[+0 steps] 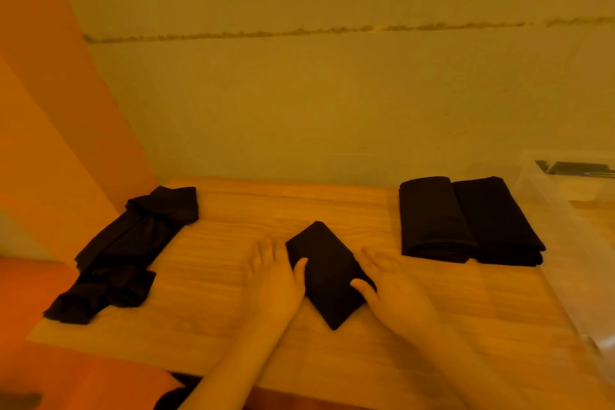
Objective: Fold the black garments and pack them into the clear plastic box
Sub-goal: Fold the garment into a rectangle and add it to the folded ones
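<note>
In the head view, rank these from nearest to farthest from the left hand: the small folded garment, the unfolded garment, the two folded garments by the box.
From the left hand:
1. Small folded garment, touching its thumb, centre of the table.
2. Unfolded garment, at the table's left edge.
3. Two folded garments, far right, beside the clear plastic box.
</note>
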`<state>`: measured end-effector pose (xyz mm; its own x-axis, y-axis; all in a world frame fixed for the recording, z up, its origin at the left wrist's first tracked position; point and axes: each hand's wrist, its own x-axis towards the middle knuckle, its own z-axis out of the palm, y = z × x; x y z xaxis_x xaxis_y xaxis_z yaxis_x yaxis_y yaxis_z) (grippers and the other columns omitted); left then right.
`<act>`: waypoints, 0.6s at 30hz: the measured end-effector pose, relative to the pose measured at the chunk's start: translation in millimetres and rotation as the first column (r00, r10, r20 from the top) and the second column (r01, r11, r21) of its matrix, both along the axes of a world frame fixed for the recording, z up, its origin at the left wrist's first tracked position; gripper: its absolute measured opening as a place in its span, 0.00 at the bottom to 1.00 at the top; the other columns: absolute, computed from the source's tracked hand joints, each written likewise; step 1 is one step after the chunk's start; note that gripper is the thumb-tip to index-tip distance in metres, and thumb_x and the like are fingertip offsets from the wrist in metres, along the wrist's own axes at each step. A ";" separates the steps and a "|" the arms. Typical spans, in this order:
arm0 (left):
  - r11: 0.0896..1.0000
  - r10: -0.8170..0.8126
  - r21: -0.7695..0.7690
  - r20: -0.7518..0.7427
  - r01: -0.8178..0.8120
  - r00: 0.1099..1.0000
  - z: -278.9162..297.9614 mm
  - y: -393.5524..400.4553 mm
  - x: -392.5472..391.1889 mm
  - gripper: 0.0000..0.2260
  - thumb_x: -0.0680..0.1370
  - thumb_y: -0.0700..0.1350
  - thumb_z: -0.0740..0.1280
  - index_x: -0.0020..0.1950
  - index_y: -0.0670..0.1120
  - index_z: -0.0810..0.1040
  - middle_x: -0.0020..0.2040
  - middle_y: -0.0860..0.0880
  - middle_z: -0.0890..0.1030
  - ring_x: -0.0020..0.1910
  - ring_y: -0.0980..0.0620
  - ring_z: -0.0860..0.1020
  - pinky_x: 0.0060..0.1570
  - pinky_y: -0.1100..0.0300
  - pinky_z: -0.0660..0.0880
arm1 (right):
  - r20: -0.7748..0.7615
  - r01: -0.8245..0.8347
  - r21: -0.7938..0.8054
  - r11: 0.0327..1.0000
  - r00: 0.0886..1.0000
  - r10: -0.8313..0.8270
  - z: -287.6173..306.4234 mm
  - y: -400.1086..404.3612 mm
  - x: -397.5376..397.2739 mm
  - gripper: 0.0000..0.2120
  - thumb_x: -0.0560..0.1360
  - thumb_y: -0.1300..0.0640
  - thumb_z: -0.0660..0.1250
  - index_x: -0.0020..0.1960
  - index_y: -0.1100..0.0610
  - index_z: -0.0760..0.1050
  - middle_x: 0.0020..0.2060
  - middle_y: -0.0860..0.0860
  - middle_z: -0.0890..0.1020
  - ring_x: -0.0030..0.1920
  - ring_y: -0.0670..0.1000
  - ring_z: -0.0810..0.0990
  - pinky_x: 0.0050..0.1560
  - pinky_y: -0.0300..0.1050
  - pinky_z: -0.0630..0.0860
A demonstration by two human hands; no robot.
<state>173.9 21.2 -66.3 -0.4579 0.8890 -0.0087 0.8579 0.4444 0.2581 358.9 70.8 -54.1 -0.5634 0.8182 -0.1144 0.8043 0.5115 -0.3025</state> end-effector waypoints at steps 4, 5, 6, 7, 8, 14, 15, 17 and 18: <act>0.972 0.076 0.166 0.436 -0.163 0.897 -9.3 -8.4 25.7 0.31 0.78 0.56 0.59 0.76 0.43 0.54 0.75 0.46 0.59 0.73 0.48 0.59 0.71 0.52 0.61 | -0.071 -0.148 -0.068 0.987 0.987 0.143 -7.2 0.9 2.2 0.52 0.59 0.24 0.25 0.76 0.48 0.50 0.75 0.44 0.50 0.75 0.43 0.48 0.69 0.35 0.45; 0.961 0.072 0.199 0.490 -0.192 0.869 -8.5 -5.7 30.1 0.32 0.78 0.54 0.61 0.76 0.44 0.53 0.75 0.46 0.60 0.73 0.48 0.60 0.71 0.53 0.61 | -0.117 -0.132 -0.086 0.987 0.986 0.122 -8.5 -1.8 1.8 0.44 0.66 0.26 0.32 0.75 0.48 0.49 0.75 0.44 0.50 0.74 0.42 0.49 0.69 0.34 0.46; 0.950 0.064 0.226 0.532 -0.214 0.844 -6.2 -1.4 32.5 0.31 0.78 0.51 0.63 0.77 0.44 0.53 0.75 0.46 0.60 0.73 0.48 0.61 0.70 0.54 0.62 | -0.150 -0.108 -0.105 0.989 0.984 0.091 -7.8 -5.1 2.0 0.38 0.71 0.30 0.39 0.75 0.47 0.49 0.75 0.43 0.49 0.74 0.41 0.48 0.69 0.34 0.47; 0.944 0.050 0.241 0.575 -0.227 0.817 -2.1 3.4 34.4 0.31 0.78 0.49 0.63 0.77 0.45 0.53 0.75 0.46 0.61 0.72 0.48 0.62 0.70 0.55 0.63 | -0.154 -0.097 -0.116 0.989 0.985 0.079 -7.8 -7.9 3.3 0.37 0.71 0.30 0.40 0.75 0.47 0.47 0.75 0.42 0.47 0.73 0.40 0.46 0.69 0.34 0.47; 0.943 0.039 0.236 0.624 -0.236 0.780 3.3 8.1 37.0 0.30 0.79 0.47 0.63 0.77 0.46 0.52 0.75 0.47 0.61 0.72 0.48 0.63 0.68 0.55 0.63 | -0.130 -0.103 -0.101 0.990 0.988 0.089 -8.3 -11.6 4.7 0.43 0.65 0.27 0.35 0.75 0.47 0.45 0.73 0.41 0.43 0.71 0.39 0.43 0.69 0.36 0.46; 0.957 0.063 0.145 0.740 -0.250 0.669 20.7 24.6 50.4 0.25 0.80 0.44 0.60 0.76 0.47 0.56 0.74 0.47 0.63 0.71 0.48 0.64 0.63 0.57 0.67 | 0.030 0.015 0.011 1.000 0.999 -0.015 -9.1 -26.4 11.7 0.28 0.79 0.41 0.45 0.75 0.49 0.39 0.73 0.44 0.38 0.74 0.45 0.41 0.71 0.40 0.42; 0.951 0.109 0.111 0.753 -0.289 0.648 20.8 21.7 51.6 0.24 0.79 0.44 0.62 0.74 0.46 0.59 0.72 0.46 0.66 0.70 0.47 0.66 0.61 0.57 0.69 | 0.004 0.068 -0.016 0.998 0.998 -0.068 -9.7 -28.9 14.3 0.28 0.80 0.45 0.49 0.75 0.48 0.41 0.73 0.43 0.39 0.75 0.46 0.48 0.72 0.40 0.49; 0.954 0.121 0.078 0.785 -0.290 0.608 16.7 13.0 58.2 0.24 0.77 0.43 0.66 0.71 0.46 0.65 0.67 0.46 0.72 0.65 0.48 0.72 0.55 0.59 0.72 | -0.061 0.151 -0.103 0.983 0.986 -0.157 -10.3 -33.3 17.4 0.29 0.80 0.45 0.53 0.75 0.46 0.42 0.75 0.43 0.43 0.71 0.45 0.62 0.66 0.37 0.65; 0.960 0.099 0.081 0.795 -0.267 0.599 13.7 9.5 62.3 0.23 0.76 0.41 0.67 0.71 0.47 0.66 0.66 0.46 0.74 0.63 0.48 0.74 0.54 0.59 0.73 | -0.094 0.158 -0.142 0.977 0.981 -0.172 -8.8 -34.6 17.6 0.30 0.79 0.45 0.54 0.75 0.45 0.43 0.75 0.43 0.45 0.69 0.44 0.64 0.64 0.36 0.67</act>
